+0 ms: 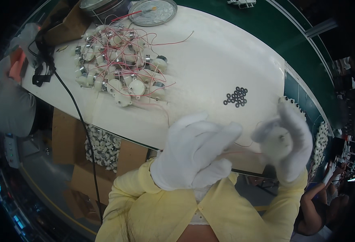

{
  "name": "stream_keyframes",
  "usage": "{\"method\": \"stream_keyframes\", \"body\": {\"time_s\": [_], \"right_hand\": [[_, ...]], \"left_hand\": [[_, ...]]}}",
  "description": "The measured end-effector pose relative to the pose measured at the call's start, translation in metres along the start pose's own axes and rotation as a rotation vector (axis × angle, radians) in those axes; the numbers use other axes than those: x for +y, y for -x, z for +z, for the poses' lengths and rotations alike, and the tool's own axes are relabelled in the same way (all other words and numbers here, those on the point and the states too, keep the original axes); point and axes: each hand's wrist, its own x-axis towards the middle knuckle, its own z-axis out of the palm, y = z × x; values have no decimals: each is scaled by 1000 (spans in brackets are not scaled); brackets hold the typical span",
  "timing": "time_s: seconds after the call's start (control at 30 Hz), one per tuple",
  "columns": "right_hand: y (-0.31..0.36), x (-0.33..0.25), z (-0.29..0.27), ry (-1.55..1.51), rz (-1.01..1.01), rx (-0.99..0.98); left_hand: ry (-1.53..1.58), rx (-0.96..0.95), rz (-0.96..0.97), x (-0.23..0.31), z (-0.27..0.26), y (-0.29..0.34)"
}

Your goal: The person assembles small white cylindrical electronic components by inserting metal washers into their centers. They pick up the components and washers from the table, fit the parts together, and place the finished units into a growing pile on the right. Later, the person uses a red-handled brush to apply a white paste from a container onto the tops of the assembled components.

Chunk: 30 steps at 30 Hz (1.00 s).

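Note:
Both my hands wear white gloves. In my right hand (pixel 292 147), near the table's right front edge, is a small round white gear motor (pixel 276 143), its face turned up and the fingers curled round it. Thin pinkish wires (pixel 242 152) run leftward from beside it. My left hand (pixel 197 151) hovers over the front edge with thumb and fingers apart, and I see nothing in it. Beyond both hands lies a cluster of small black rings (pixel 237 97). A heap of similar white motors (pixel 121 86) with tangled red and white wires covers the table's left part.
A round metal tray (pixel 165 14) with a red-handled brush (pixel 139 13) sits at the back left. A black cable (pixel 74 103) hangs over the left edge. Below stands a cardboard box (pixel 68 139) of white parts. Rows of motors (pixel 320 141) line the right side. Co-workers are at both sides.

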Motion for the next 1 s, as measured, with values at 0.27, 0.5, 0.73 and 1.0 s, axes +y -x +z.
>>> {"method": "stream_keyframes", "body": {"time_s": [0.27, 0.5, 0.73, 1.0], "right_hand": [[2, 21, -59, 14, 435, 48], [-20, 61, -67, 231, 426, 19], [-33, 61, -63, 158, 437, -42], [-49, 73, -64, 778, -43, -229]], "left_hand": [[-719, 150, 14, -62, -41, 5], [-822, -12, 0, -58, -34, 3], [-719, 35, -32, -48, -13, 2], [-614, 38, -14, -51, -2, 5]]}}
